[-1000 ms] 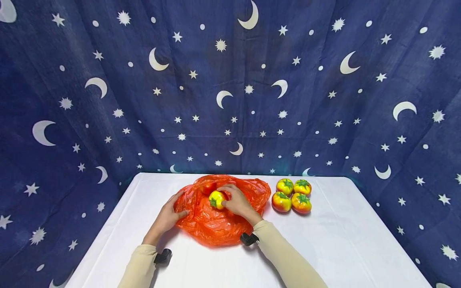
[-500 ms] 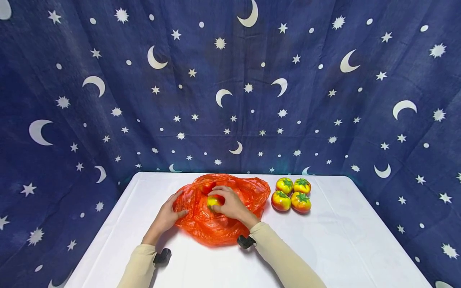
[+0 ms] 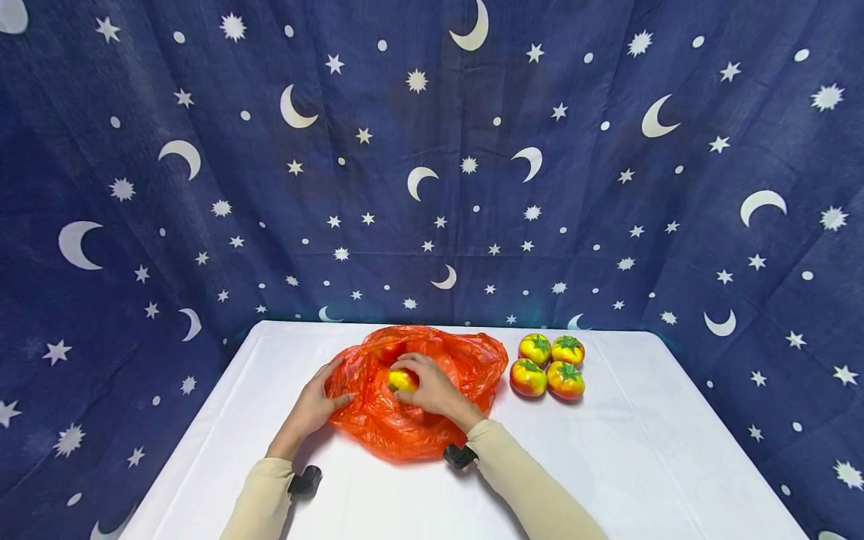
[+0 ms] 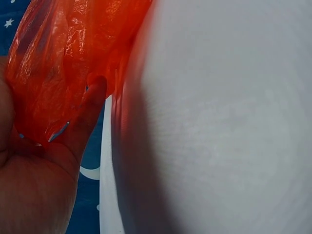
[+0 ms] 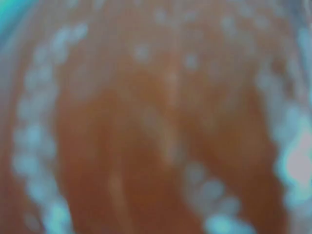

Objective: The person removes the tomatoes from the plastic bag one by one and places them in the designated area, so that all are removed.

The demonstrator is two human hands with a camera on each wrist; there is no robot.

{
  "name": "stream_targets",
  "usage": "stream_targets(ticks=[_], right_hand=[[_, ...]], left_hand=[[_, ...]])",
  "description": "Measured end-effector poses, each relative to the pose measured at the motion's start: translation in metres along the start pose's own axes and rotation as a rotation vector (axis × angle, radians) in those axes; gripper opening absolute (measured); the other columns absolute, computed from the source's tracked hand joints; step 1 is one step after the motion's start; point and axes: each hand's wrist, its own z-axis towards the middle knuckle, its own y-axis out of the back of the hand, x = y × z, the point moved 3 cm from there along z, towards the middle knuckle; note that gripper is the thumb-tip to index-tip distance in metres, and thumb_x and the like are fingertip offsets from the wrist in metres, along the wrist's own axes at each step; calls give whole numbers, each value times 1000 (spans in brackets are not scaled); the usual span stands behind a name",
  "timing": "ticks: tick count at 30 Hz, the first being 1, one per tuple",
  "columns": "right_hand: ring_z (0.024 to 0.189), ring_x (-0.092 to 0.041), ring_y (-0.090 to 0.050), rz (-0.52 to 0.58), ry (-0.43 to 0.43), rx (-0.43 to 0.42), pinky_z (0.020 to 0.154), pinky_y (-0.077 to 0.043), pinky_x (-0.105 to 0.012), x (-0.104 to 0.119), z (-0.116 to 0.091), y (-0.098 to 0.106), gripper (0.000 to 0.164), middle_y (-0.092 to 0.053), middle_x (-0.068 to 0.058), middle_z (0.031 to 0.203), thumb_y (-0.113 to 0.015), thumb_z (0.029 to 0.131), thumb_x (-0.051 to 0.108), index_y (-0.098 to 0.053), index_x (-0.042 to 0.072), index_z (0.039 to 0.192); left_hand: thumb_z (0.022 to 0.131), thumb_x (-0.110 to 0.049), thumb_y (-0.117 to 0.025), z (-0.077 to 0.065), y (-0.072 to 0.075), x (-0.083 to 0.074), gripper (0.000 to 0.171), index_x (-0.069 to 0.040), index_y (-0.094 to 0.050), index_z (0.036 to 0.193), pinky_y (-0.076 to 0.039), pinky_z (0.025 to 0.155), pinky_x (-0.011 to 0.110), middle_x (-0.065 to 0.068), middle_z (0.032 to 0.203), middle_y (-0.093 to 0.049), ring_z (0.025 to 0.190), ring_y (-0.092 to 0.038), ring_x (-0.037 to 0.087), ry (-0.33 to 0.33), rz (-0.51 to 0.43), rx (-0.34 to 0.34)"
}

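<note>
A thin red plastic bag (image 3: 394,433) lies spread on the table with its mouth open. My left hand (image 3: 313,403) holds the bag's left edge, its thumb (image 4: 90,114) pressed against the film in the left wrist view. Over the bag's opening, my right hand (image 3: 435,388) grips a yellow-and-red tomato (image 3: 401,380) between thumb and fingers. The hand covers part of that tomato. A redder rounded shape (image 3: 388,352) shows inside the bag, behind the held tomato. The right wrist view is a reddish-brown blur with pale glints.
Several tomatoes (image 3: 529,378) with green leafy tops stand grouped on the white table (image 3: 628,450), right of the bag. A dark blue curtain (image 3: 432,187) with moons and stars hangs behind the table and along its sides.
My right hand has moved slightly left with the tomato, lower into the bag's opening, and now covers more of it. The left hand keeps its place at the bag's edge.
</note>
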Motion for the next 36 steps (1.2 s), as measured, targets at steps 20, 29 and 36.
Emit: stream_targets(ticks=[20, 29, 36], right_hand=[[116, -26, -57, -6, -84, -37, 103, -48, -46, -12, -2, -1, 71, -56, -7, 132, -88, 70, 13, -54, 15, 132], [107, -26, -59, 41, -131, -92, 97, -52, -44, -15, -3, 1, 67, -58, -7, 128, -87, 70, 13, -55, 15, 130], [108, -23, -58, 52, -143, -124, 98, -51, -42, -11, -5, 8, 64, -60, -4, 124, -87, 72, 19, -57, 18, 129]], left_hand=[[83, -9, -73, -3, -1, -1, 80, -7, -34, 153, -21, 119, 60, 24, 156, -32, 145, -29, 47, -30, 10, -7], [84, -8, -72, -3, 0, -1, 79, -7, -32, 153, -20, 119, 60, 24, 156, -31, 145, -27, 47, -24, 14, -4], [84, -8, -72, -1, 1, 0, 79, -7, -33, 153, -21, 119, 60, 24, 156, -32, 145, -28, 47, -27, 13, -6]])
